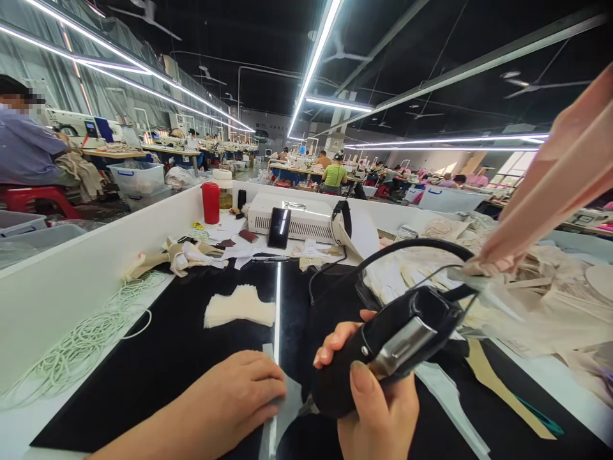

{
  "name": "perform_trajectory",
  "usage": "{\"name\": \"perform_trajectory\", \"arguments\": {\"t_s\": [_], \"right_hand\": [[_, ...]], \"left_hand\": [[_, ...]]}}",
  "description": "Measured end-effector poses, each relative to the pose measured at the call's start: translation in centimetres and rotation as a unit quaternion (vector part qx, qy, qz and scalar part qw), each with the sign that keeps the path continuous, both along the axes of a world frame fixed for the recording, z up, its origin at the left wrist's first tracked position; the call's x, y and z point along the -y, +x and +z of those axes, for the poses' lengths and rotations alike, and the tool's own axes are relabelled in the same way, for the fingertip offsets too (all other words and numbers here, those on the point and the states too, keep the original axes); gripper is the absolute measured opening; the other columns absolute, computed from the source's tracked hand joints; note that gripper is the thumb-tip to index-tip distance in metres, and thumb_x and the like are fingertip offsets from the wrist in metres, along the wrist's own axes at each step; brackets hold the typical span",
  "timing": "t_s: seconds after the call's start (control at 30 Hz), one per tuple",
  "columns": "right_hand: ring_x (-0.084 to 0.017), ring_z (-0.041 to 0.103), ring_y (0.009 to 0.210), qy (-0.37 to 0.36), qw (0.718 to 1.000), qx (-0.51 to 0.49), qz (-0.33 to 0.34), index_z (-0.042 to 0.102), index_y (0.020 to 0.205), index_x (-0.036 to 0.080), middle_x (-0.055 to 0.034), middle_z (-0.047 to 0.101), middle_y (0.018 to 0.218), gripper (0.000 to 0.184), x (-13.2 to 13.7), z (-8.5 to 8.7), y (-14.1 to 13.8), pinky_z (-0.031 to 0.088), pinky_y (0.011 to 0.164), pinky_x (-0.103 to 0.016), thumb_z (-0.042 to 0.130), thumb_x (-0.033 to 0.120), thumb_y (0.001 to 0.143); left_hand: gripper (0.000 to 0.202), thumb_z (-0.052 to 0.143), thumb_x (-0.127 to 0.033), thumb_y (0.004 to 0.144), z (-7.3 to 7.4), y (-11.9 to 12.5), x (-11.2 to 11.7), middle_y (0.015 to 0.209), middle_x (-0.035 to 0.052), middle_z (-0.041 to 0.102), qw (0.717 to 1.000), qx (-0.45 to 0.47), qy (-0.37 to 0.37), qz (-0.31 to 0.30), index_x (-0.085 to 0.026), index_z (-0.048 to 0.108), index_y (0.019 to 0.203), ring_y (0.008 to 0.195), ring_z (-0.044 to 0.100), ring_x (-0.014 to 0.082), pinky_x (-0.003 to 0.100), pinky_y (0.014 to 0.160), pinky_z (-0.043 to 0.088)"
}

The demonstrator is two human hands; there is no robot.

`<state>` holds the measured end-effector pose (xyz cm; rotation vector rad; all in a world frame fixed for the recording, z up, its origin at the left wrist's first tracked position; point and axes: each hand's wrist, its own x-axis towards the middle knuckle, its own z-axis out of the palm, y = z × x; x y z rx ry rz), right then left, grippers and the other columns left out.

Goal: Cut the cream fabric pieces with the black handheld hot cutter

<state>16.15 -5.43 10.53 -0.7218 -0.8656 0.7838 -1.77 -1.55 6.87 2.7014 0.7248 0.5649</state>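
Observation:
My right hand (378, 402) is wrapped round a black hand-held tool (383, 348) with a metal plate and a black cable (407, 249) looping up behind it. Its tip meets a thin translucent strip (287, 409) lying on the black work surface (158, 364). My left hand (230, 402) lies flat, fingers together, pressing that strip down. A stack of cream cut pieces (239, 306) sits just beyond my left hand.
White coiled cord (81, 338) lies at the left by a white wall. A white machine box (292, 220), phone (279, 228), red cup (211, 202) and fabric scraps stand at the back. Pale fabric pieces (517, 300) pile at right; pink fabric (560, 179) hangs. People work at distant tables.

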Motion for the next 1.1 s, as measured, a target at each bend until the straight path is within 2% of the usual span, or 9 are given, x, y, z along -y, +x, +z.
{"name": "perform_trajectory", "arguments": {"t_s": [0.17, 0.43, 0.63, 0.77, 0.93, 1.1], "right_hand": [[-0.013, 0.062, 0.069, -0.011, 1.000, -0.006, -0.009, 0.059, 0.120, 0.033, 0.0043, 0.067, 0.087, 0.043, 0.1, -0.1, -1.0, 0.051, 0.067, -0.030, 0.080, 0.050, 0.087], [-0.013, 0.062, 0.071, -0.020, 0.999, -0.010, -0.023, 0.061, 0.119, 0.034, 0.0058, 0.066, 0.086, 0.043, -0.4, -0.1, 0.0, 0.050, 0.068, -0.030, 0.082, 0.051, 0.085], [-0.014, 0.061, 0.072, -0.021, 0.999, 0.004, -0.026, 0.059, 0.120, 0.034, 0.0055, 0.065, 0.089, 0.041, -0.2, -0.4, 0.1, 0.051, 0.069, -0.031, 0.079, 0.049, 0.087], [-0.015, 0.063, 0.072, -0.028, 0.999, 0.026, -0.026, 0.058, 0.120, 0.034, 0.0048, 0.065, 0.090, 0.032, -0.2, -0.6, 0.3, 0.052, 0.071, -0.033, 0.074, 0.042, 0.093], [-0.015, 0.064, 0.067, -0.006, 0.999, 0.032, -0.025, 0.060, 0.118, 0.032, 0.0035, 0.066, 0.085, 0.035, -0.4, -0.5, 0.6, 0.056, 0.064, -0.032, 0.077, 0.043, 0.090], [-0.014, 0.062, 0.070, -0.009, 1.000, -0.004, 0.000, 0.059, 0.122, 0.033, 0.0040, 0.063, 0.086, 0.039, 0.3, -0.3, -0.3, 0.056, 0.067, -0.031, 0.077, 0.047, 0.089]], "left_hand": [[0.031, 0.074, -0.009, 0.093, -0.3, 0.6, -0.3, 0.125, 0.0044, 0.072, 1.000, -0.009, -0.026, -0.001, -0.021, 0.069, 0.120, 0.118, 0.067, 0.0255, 0.040, 0.108, 0.053], [0.034, 0.077, -0.008, 0.091, 0.4, 1.5, -0.5, 0.128, 0.0073, 0.071, 0.998, -0.007, -0.059, 0.000, -0.018, 0.070, 0.122, 0.121, 0.064, 0.0263, 0.042, 0.114, 0.047], [0.059, 0.094, -0.023, 0.077, 0.9, 0.9, 0.1, 0.137, 0.0060, 0.067, 0.989, 0.005, -0.149, -0.020, -0.023, 0.069, 0.130, 0.127, 0.062, 0.0274, 0.045, 0.122, 0.039], [0.070, 0.096, -0.021, 0.074, 0.7, 0.5, 0.3, 0.143, 0.0054, 0.064, 0.987, 0.008, -0.160, -0.031, -0.027, 0.066, 0.137, 0.131, 0.059, 0.0279, 0.045, 0.120, 0.041], [0.066, 0.091, -0.021, 0.078, 0.5, 0.3, 0.2, 0.143, 0.0063, 0.064, 0.987, 0.015, -0.156, -0.040, -0.027, 0.066, 0.138, 0.130, 0.059, 0.0293, 0.046, 0.114, 0.047], [0.058, 0.089, -0.026, 0.081, 0.2, 0.3, 0.1, 0.142, 0.0075, 0.065, 0.987, 0.038, -0.148, -0.048, -0.026, 0.068, 0.135, 0.130, 0.058, 0.0298, 0.045, 0.113, 0.048]]}}
